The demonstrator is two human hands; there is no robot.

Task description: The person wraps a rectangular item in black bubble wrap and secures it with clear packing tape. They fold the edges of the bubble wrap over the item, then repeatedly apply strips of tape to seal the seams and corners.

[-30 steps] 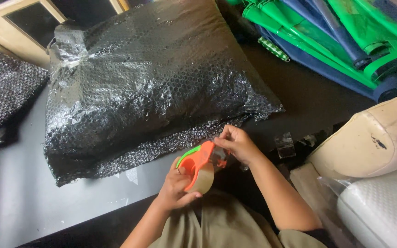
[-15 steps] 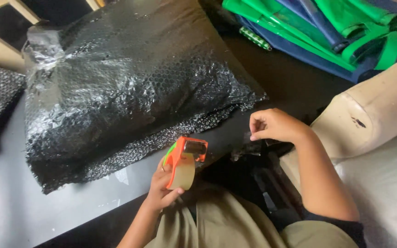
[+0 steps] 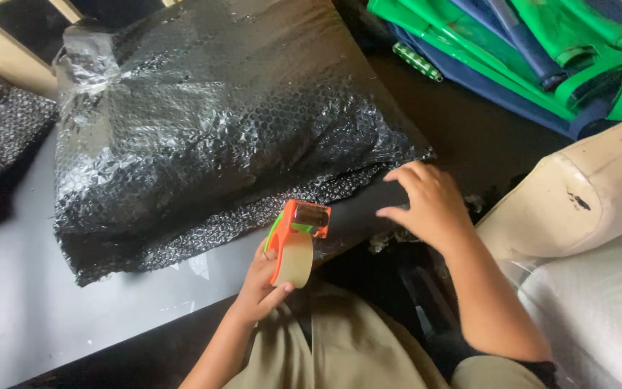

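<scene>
From the head view, the left hand [image 3: 260, 284] has its fingers wrapped around an orange tape dispenser with a clear tape roll [image 3: 295, 241], held just above the dark table [image 3: 16, 310] edge. The right hand [image 3: 430, 205], fingers spread and empty, reaches to the near corner of the large black bubble-wrapped bundle [image 3: 217, 130] lying on the table. Taping looks in hand; pressing the loose wrap flat seems called for

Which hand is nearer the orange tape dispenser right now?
Left. The left hand grips the orange tape dispenser from below; the right hand rests apart on the table edge.
</scene>
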